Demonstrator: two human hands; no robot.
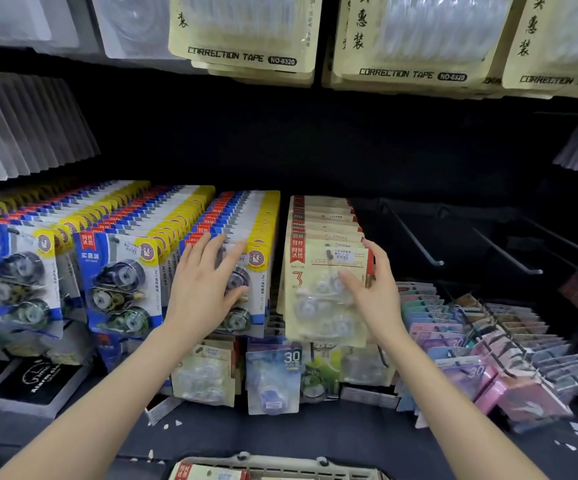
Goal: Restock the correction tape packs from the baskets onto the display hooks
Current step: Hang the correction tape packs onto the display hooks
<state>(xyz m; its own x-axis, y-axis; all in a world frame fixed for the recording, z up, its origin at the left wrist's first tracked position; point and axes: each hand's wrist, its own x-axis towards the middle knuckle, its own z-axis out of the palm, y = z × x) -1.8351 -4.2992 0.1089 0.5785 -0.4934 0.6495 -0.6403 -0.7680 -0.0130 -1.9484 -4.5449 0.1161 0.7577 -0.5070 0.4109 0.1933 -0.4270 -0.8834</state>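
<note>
Rows of correction tape packs hang on display hooks. My left hand point(207, 282) lies flat, fingers spread, against the front blue-and-yellow pack point(249, 292) of the third row. My right hand point(372, 289) is at the right edge of the front cream pack point(318, 299) marked "3", thumb on its face and fingers along its side. That cream row hangs full on its hook. A basket point(280, 462) with more cream packs shows at the bottom edge.
Two more blue-and-yellow rows point(114, 271) hang to the left. Bare hooks point(415, 237) stick out to the right of the cream row. Pastel packs point(453, 334) fan out lower right. Large cream packs point(246, 32) hang overhead. Black boxes point(41, 382) sit lower left.
</note>
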